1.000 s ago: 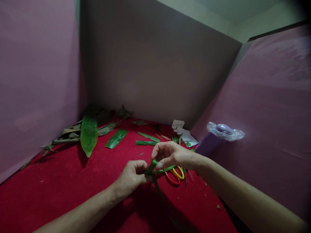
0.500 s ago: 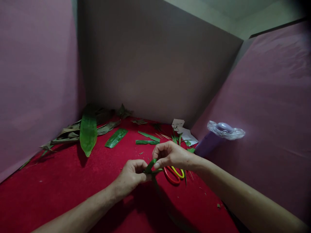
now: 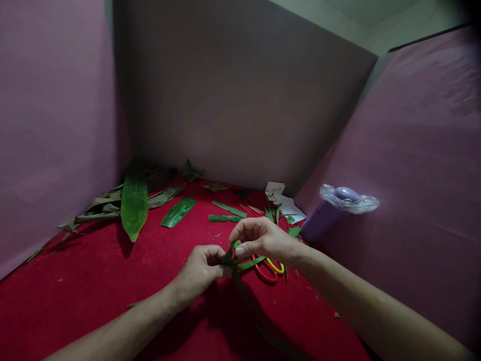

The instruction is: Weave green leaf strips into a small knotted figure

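Note:
Between my two hands is a narrow green leaf strip [image 3: 250,263], bent into a loop, with one end sticking out to the right. My left hand [image 3: 203,271] pinches it between thumb and fingers at the left side. My right hand [image 3: 261,240] is closed on the upper part of the loop, thumb against fingertips. A long thin piece seems to hang below the hands, dim in the shadow. Just behind and right of the strip lie scissors with red and yellow handles [image 3: 267,273], partly covered by my right hand and the strip.
Cut leaf pieces [image 3: 179,212] lie on the red cloth [image 3: 75,301] beyond my hands. A broad green leaf [image 3: 134,205] and dry leaves [image 3: 108,206] are at the left. Thin sticks [image 3: 251,208], white paper [image 3: 289,208] and a purple plastic-topped container [image 3: 319,220] stand or lie right.
My right fingers have moved slightly left, toward my left hand, folding the strip's loop over. The strip's free end now shows longer to the right. The view has shifted slightly.

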`<state>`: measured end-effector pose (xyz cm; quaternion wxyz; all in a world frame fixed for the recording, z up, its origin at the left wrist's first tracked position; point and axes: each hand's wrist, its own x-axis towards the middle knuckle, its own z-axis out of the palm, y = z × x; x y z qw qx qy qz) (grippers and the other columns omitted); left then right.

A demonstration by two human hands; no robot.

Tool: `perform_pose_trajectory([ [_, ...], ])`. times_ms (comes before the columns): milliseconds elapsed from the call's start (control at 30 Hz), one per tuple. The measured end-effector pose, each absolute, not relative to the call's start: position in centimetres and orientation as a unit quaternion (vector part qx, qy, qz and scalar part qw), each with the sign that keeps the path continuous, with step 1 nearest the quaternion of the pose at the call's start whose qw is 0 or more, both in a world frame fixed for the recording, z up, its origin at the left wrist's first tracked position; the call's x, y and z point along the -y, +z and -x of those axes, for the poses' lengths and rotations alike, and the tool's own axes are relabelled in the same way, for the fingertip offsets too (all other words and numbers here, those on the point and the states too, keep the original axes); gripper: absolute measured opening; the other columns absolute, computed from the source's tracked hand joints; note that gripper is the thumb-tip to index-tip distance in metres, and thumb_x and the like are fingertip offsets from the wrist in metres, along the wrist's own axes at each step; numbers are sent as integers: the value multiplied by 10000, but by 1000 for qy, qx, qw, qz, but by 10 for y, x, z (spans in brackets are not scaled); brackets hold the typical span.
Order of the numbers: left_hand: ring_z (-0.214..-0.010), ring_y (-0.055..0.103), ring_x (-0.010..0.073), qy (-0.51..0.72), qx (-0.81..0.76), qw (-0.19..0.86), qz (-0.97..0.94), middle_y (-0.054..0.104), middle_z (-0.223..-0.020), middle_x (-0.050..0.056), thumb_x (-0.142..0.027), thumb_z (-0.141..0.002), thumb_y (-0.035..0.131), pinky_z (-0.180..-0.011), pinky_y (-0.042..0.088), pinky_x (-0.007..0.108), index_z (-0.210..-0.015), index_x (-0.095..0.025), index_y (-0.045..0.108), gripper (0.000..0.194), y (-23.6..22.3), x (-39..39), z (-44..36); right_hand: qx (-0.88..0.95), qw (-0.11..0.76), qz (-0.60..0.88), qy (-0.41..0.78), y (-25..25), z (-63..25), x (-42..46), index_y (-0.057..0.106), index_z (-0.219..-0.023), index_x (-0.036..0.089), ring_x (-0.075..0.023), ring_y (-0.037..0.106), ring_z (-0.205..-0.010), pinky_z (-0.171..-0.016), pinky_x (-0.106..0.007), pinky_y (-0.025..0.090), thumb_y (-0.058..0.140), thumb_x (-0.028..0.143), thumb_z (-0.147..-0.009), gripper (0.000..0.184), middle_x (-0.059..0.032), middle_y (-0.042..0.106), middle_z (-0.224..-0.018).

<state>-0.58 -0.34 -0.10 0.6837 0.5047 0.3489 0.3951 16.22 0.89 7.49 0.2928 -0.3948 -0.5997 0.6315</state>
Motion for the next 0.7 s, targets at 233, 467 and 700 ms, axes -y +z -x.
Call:
perform_pose_trajectory([
  [233,-432,431,63,383,-393,658,-516,549,-465,-45,-200,-543,696,-441,313,189,-560,-133,591,126,5,4,5,567,348,408,625,73,-160,-1,625,-785,143,-72,574,-562,-600,-227,467,769,187,-596,242,34,610,-599],
  [467,-398,451,73,359,-412,651,-527,539,-449,-38,-262,-578,691,-411,311,193,-586,-131,595,163,6,5,5,650,322,404,557,78,-165,3,630,-792,150,-96,579,-665,-664,-261,469,688,157,-668,137,8,625,-707],
  [700,-390,452,69,353,-416,651,-528,535,-453,-44,-243,-586,680,-402,321,186,-592,-132,580,149,6,4,7,821,240,383,350,92,-172,14,650,-886,209,-122,563,-790,-717,-275,471,608,66,-743,207,0,604,-838],
])
